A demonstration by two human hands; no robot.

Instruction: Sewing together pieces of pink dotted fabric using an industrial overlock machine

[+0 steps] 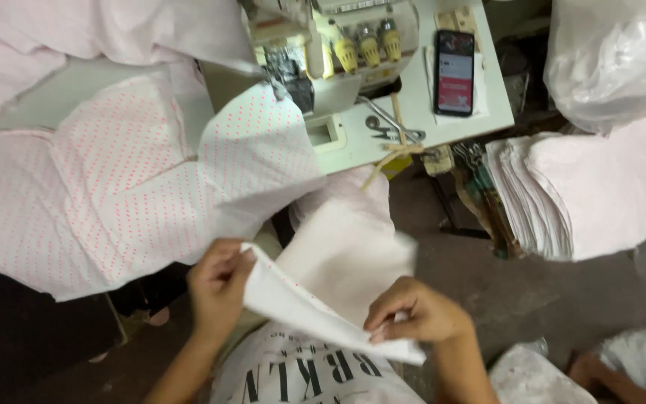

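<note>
A person's left hand [218, 288] and right hand [419, 313] hold a white cloth piece [315, 288] low in the frame, just above the lap, in front of the sewing table [420, 105]. Left fingers are curled and pinch the cloth's upper-left corner; right fingers are pressed together w/ thumb, pinching the lower-right edge. The held edge, the cloth's long axis, runs diagonally from upper left down to lower right, stretched betw. both hands; the rest of the piece rises away toward the table, upper right part blurred. On the table: pink-dotted fabric [136, 187] spread at left, a sewing machine [330, 45] w/ yellow thread cones, scissors [390, 129], a phone [454, 72] lying flat. A stack of cut pale pink pieces [585, 194] sits at right, well apart from the hands, w/ a plastic bag [614, 52] above it
</note>
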